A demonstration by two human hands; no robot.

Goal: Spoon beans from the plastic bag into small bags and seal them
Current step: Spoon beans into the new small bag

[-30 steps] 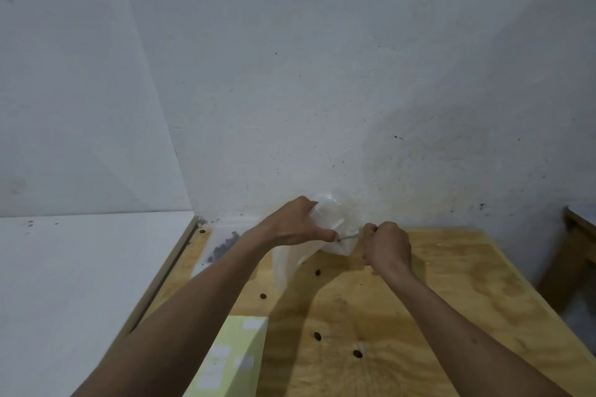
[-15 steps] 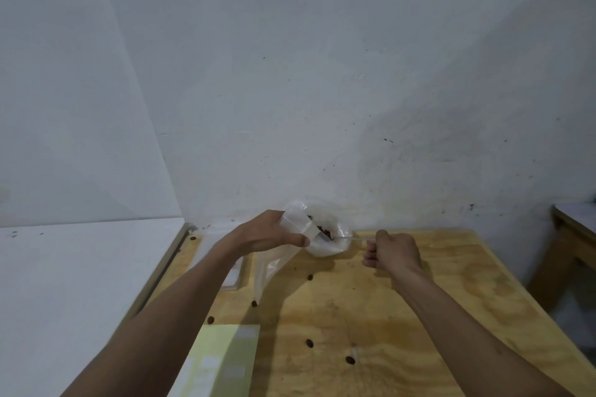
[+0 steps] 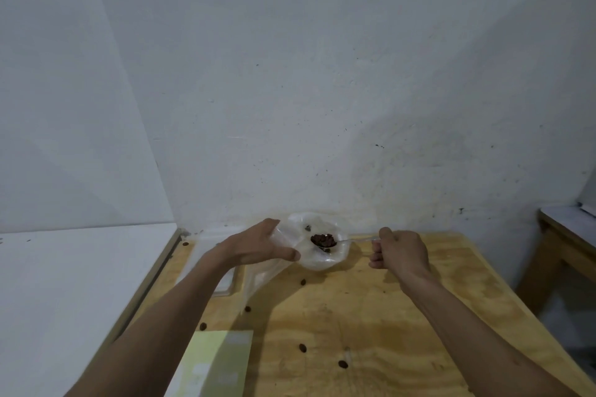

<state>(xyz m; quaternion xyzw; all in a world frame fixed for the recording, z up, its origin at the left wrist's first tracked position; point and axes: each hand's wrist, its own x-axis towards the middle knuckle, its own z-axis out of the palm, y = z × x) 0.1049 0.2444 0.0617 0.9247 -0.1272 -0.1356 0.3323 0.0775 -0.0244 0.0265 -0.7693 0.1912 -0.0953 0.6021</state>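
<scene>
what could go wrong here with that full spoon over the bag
The clear plastic spoon in the right hand is heaped with dark brown beans; a tilt could spill them. Only the left hand holds the limp clear plastic bag open; it may sag shut. Stray beans already dot the plywood table.

White plaster wall, scuffed and speckled, meets a second white wall at a corner on the left. Plywood table against it. White surface on the left; wooden furniture piece at right edge. Dim, soft light.
</scene>
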